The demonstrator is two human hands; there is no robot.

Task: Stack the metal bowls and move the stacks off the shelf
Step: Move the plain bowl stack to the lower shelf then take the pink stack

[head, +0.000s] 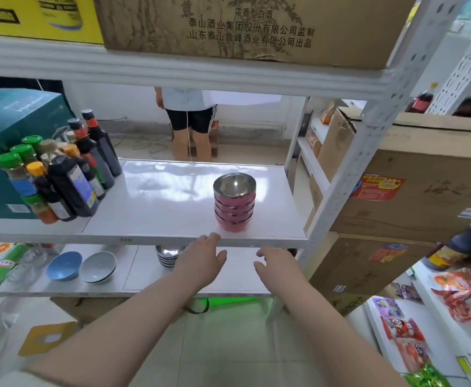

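Note:
A stack of several pink-sided metal bowls (234,203) stands upright on the white middle shelf (156,202), toward its right front. My left hand (202,258) is just below the shelf's front edge, fingers apart and holding nothing. My right hand (277,265) hovers a little lower and to the right, also with spread fingers and nothing in it. Neither hand touches the stack. A second stack of striped metal bowls (168,255) sits on the lower shelf (133,277), partly hidden behind my left hand.
Sauce bottles (61,174) and a teal box (2,141) fill the shelf's left side. A blue bowl (63,265) and a grey bowl (98,266) lean on the lower shelf. A white upright post (368,152) stands right of the stack. A person (191,121) stands behind the shelf.

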